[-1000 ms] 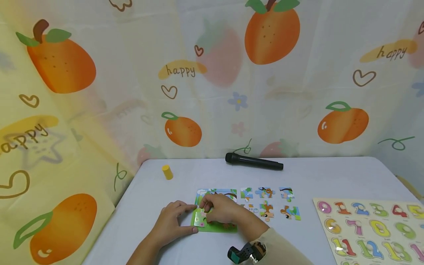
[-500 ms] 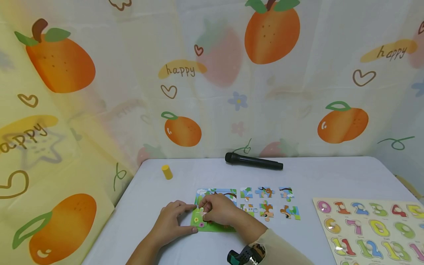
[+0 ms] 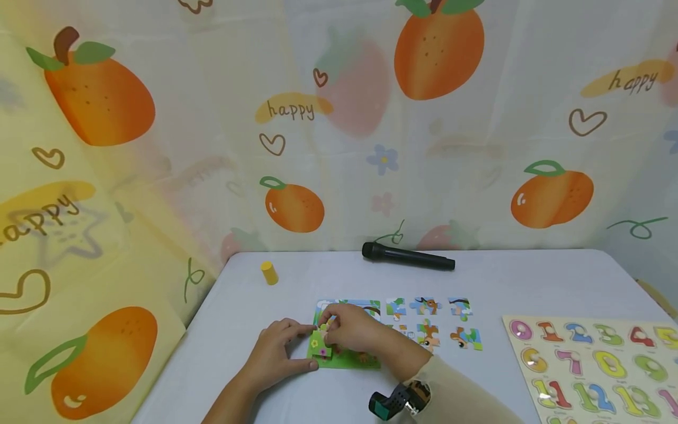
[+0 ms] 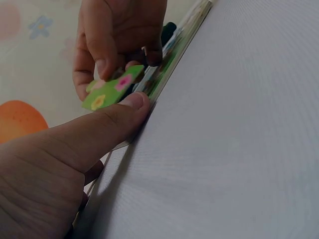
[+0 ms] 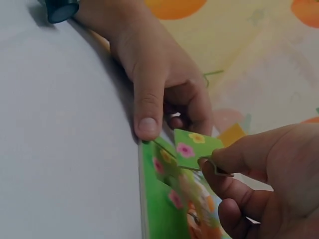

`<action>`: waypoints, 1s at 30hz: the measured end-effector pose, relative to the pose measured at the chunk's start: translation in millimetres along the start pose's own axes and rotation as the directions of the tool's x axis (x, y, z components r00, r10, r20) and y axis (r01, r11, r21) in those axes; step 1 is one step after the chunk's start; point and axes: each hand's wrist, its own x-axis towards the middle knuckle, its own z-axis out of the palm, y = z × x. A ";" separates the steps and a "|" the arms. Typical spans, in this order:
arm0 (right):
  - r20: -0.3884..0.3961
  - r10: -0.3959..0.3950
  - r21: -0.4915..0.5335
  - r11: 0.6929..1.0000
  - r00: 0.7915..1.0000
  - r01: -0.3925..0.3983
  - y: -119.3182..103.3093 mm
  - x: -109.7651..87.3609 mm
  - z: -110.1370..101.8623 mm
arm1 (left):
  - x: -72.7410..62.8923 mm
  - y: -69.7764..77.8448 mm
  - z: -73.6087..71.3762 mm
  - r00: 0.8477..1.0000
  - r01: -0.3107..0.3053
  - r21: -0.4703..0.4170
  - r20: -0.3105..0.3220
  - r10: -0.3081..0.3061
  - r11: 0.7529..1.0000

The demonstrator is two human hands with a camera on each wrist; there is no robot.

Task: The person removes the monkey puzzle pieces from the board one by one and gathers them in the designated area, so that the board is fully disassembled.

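My right hand [image 3: 352, 330] pinches a green jigsaw piece [image 5: 189, 149] between thumb and fingers. The piece carries a yellow flower and a pink one, and it is tilted up over the lower left corner of the jigsaw board [image 3: 346, 360]. In the right wrist view, the green board surface with printed flowers shows beneath it. My left hand [image 3: 272, 356] rests along the board's left edge, its thumb at the near corner and its index finger near the far one. Much of the board's picture lies hidden under my right hand.
Several loose jigsaw pieces [image 3: 428, 335] lie in two rows right of the board. Farther right is a number puzzle board [image 3: 574, 344]. Toward the back are a black microphone [image 3: 408, 257] and a yellow cylinder [image 3: 269, 272], in front of a fruit-printed curtain [image 3: 450, 129].
The flowered jigsaw piece, flat on the board's lower left corner before, is now tilted up off it in my right hand. My left hand keeps its place; the head view has shifted slightly.
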 end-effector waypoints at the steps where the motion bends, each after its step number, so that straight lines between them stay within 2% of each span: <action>1: -0.004 0.006 0.007 1.000 1.000 -0.006 -1.1 -1.0 -2.5 | 0.2 0.5 -0.1 1.000 -0.004 0.001 -0.002 0.004 1.000; 5: 0.010 0.020 0.050 0.999 1.000 -0.020 -4.2 -7.4 -14.1 | 1.2 0.7 0.5 1.000 0.005 0.005 0.008 -0.005 1.000; 10: 0.036 -0.008 0.070 0.998 0.999 0.005 -2.1 -18.3 -30.7 | 2.5 -0.3 0.5 0.999 0.047 0.014 0.026 -0.047 0.999; 22: 0.047 0.000 0.106 0.994 0.999 -0.005 25.5 -47.6 -67.1 | 3.7 0.0 1.4 0.994 0.095 0.030 0.053 -0.097 0.995; 30: 0.052 0.018 0.061 0.998 0.998 -0.021 41.2 -68.6 -85.0 | 4.9 2.9 1.0 0.992 0.108 0.032 0.058 -0.110 0.994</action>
